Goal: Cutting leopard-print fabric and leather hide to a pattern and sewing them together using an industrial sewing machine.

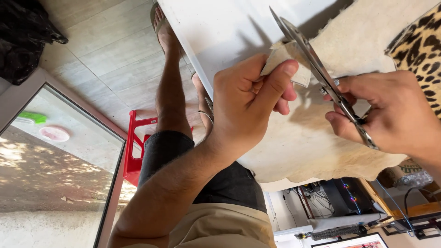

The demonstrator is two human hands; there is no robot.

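The left hand (245,98) pinches a cut flap of pale, fuzzy-edged hide (321,133) between thumb and fingers. The right hand (390,112) grips metal scissors (317,69), fingers closed through the handles, blades slightly parted at the hide's edge.

1. The floor (110,55) is laid with large pale grey tiles.
2. A white table (216,32) fills the upper middle of the view.
3. A red plastic stool (133,151) stands on the tiles beside a glass door (59,174).
4. Through the glass, dappled sunlight falls on bare ground.
5. A black bag (23,36) lies at the top left corner.
6. At the lower right are a dark computer case (340,197) with small coloured lights, cables and a keyboard (340,229).
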